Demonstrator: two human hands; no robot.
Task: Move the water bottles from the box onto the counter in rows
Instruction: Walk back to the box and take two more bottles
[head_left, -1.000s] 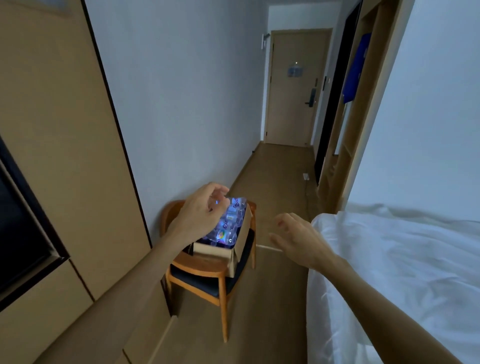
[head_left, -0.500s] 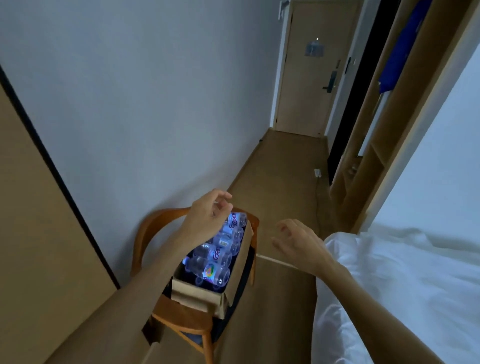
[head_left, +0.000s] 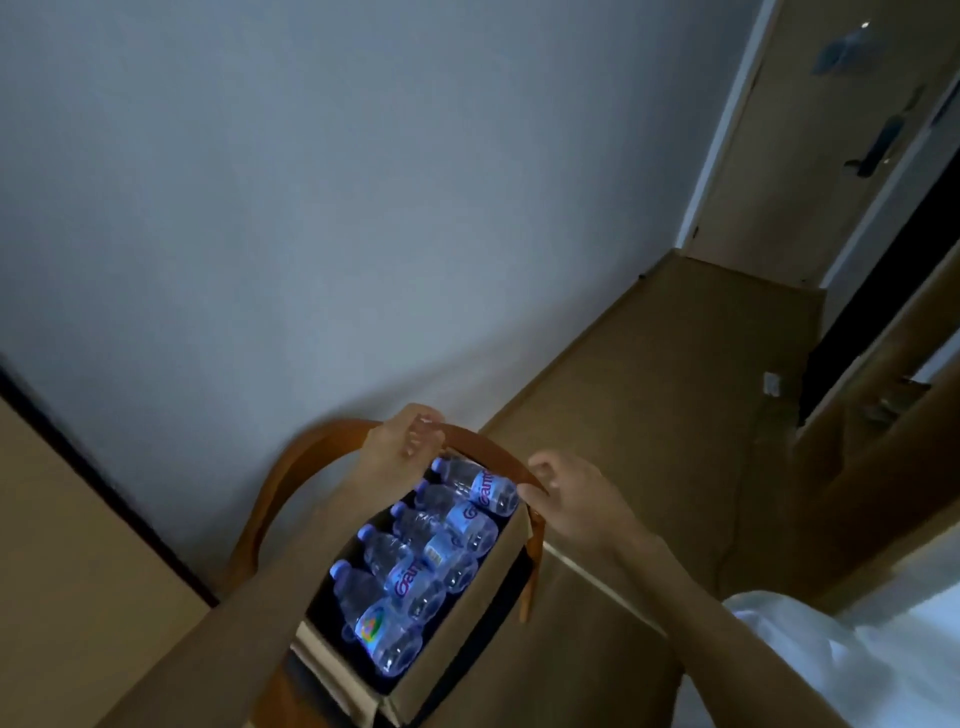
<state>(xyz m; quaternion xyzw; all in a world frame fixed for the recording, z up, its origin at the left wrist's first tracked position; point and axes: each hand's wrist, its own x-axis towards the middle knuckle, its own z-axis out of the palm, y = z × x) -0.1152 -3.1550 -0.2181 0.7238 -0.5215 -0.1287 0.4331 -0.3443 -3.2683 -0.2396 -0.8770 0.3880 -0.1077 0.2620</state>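
On the chair (head_left: 311, 457), bottles (head_left: 415, 566) lie below both loosely curled, empty hands' grip.

The water bottles (head_left: 415, 566) carry purple labels, partly readable as "Gam".

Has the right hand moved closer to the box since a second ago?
Yes. The right hand has come in from beside the chair to the chair's curved backrest, at the far end of the box of bottles.

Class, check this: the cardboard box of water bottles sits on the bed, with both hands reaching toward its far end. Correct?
Not quite. The head view shows the cardboard box of water bottles on a wooden chair, not the bed. Left hand and right hand do reach toward its far end.
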